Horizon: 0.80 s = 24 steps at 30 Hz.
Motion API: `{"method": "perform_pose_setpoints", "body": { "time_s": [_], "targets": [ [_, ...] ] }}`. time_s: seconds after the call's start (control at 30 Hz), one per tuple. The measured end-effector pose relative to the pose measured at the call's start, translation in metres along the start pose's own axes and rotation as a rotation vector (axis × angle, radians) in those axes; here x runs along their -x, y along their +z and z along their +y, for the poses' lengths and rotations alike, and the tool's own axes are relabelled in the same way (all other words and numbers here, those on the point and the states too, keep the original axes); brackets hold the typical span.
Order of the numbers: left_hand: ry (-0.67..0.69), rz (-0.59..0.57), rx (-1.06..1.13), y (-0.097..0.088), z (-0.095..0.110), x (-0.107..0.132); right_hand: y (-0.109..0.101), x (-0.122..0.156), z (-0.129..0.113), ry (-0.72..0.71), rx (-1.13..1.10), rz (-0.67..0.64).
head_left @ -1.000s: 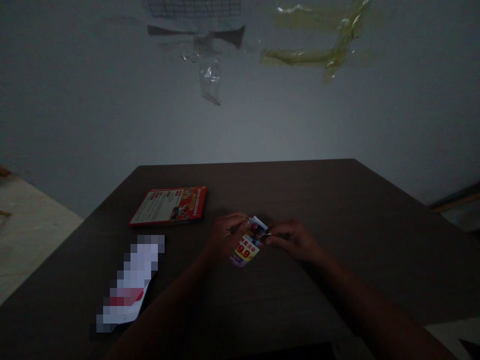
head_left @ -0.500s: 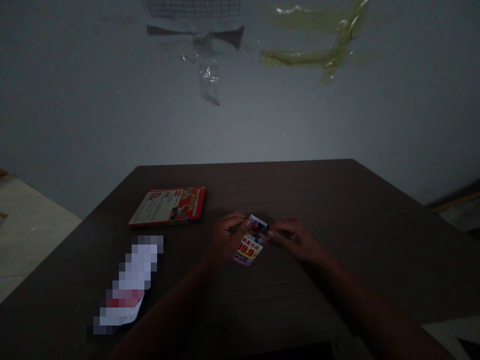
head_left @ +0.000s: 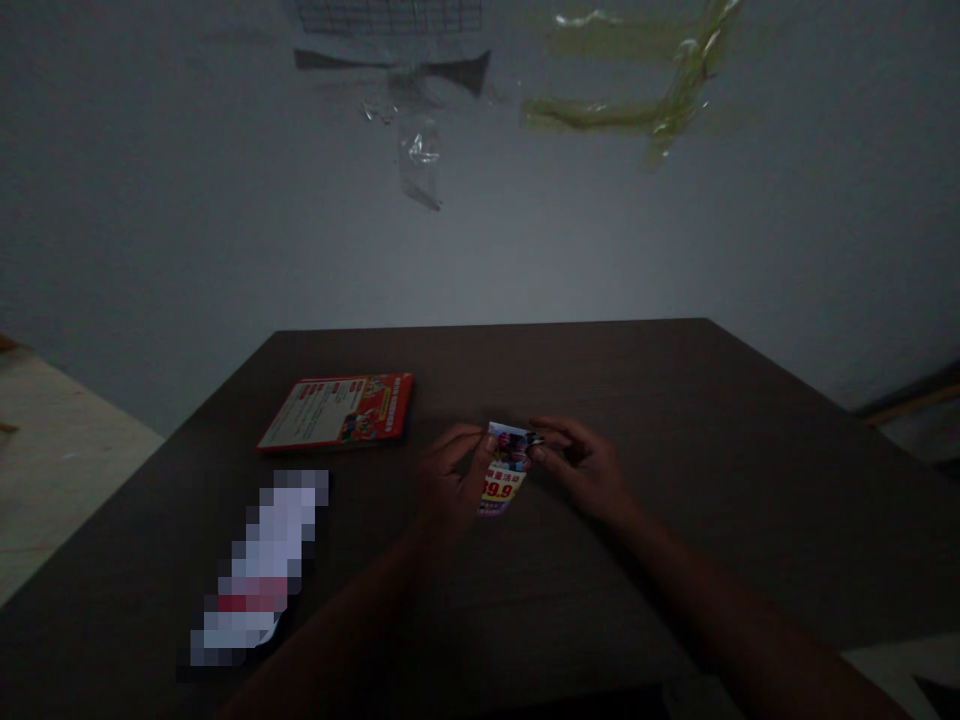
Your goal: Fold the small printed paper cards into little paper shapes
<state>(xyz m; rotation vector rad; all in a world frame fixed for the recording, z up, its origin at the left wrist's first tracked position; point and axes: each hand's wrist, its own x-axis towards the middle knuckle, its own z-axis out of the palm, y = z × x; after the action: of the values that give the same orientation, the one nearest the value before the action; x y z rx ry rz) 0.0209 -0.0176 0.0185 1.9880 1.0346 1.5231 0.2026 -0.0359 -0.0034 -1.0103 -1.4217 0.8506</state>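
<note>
Above the dark table, a small printed flyer (head_left: 502, 487) is held between my two hands. It looks like a narrow folded strip, with a picture at the top and a yellow band with large red figures lower down. My left hand (head_left: 451, 478) pinches its left edge, thumb on the printed face. At the upper right edge, my right hand (head_left: 589, 468) grips it between thumb and fingers. The lower left part of the flyer is hidden behind my left hand.
A red and white stack of printed sheets (head_left: 334, 412) lies on the table (head_left: 645, 370) at the left. Nearer me is a long pale thing (head_left: 262, 560), blurred by pixelation, with a dark edge. Beyond the table stands a wall (head_left: 487, 250) with tape on it.
The flyer has tilted, so its printed face looks shorter and its lower end sits higher. My right hand has shifted slightly up and to the left, its fingers now over the upper right corner.
</note>
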Motion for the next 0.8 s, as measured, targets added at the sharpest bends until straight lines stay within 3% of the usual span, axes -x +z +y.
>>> {"method": "perform_pose_setpoints", "body": {
  "time_s": [0.27, 0.8],
  "targets": [
    [-0.031, 0.02, 0.002, 0.0048, -0.0028, 0.0022, 0.0098, -0.0042, -0.004, 0.171, -0.242, 0.076],
    [-0.029, 0.007, 0.014, 0.0044, -0.0075, 0.0017, 0.0079, -0.003, -0.0065, 0.147, -0.242, 0.078]
  ]
}}
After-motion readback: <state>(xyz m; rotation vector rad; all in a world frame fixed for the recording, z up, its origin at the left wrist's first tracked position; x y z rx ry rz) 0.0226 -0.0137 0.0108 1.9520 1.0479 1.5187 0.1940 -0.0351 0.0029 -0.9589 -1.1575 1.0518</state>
